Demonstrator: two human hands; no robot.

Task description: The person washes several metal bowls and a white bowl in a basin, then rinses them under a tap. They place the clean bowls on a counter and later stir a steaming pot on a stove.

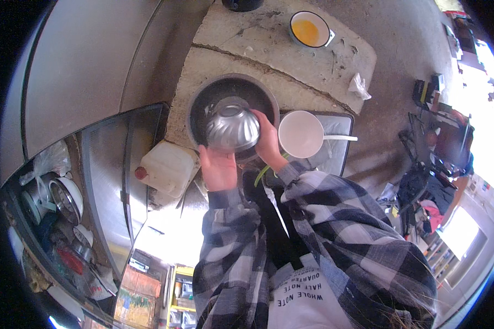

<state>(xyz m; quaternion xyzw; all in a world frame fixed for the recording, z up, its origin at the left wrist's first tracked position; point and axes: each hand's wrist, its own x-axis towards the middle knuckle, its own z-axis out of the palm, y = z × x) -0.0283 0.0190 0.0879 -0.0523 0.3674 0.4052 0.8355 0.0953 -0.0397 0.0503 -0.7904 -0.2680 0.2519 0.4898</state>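
A fluted metal bowl (233,128) is tipped over above a round dark basin (197,92), its base facing up. My right hand (268,140) grips the bowl's right side. Palm up, my left hand (219,166) supports the near left edge, and its fingers are hidden by the bowl. Just right of the basin is a white saucepan (300,134) with a long handle, standing partly over a rimmed tray (339,128). Some green stalks (262,175) show beside my right wrist.
On the cracked concrete slab (230,57), a white enamel bowl (326,31) holds yellow liquid. Crumpled white tissue (359,87) lies near its right edge. A plastic jug (171,166) with a red cap stands left of my left hand. Cookware (68,197) fills an open cabinet (103,193) at left.
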